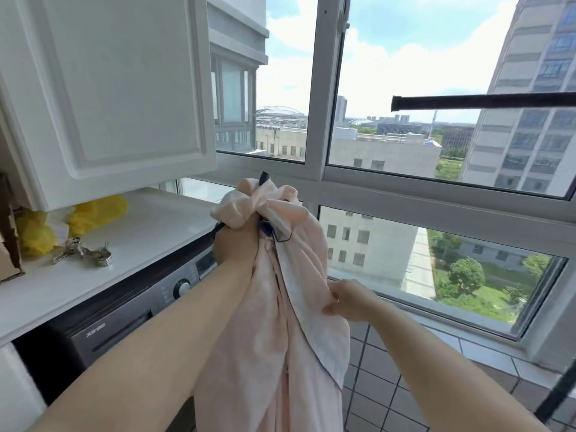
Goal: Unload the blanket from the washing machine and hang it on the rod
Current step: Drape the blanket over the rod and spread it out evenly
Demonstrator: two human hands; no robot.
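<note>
A right hand [349, 302] pinches the blanket's edge, fingers closed on the cloth. The pink blanket [280, 307] hangs bunched, long axis vertical, its top gathered in the left hand [235, 243], fist clenched around it, beside the washer [131, 319]. Beyond, the dark rod [483, 101] runs horizontally before the window [321, 88].

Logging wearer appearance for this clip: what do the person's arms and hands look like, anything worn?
Both forearms are bare, no sleeves in view. The left hand shows no watch, glove or jewellery. The right hand seems to carry a thin ring on one finger; too small to confirm.
</note>
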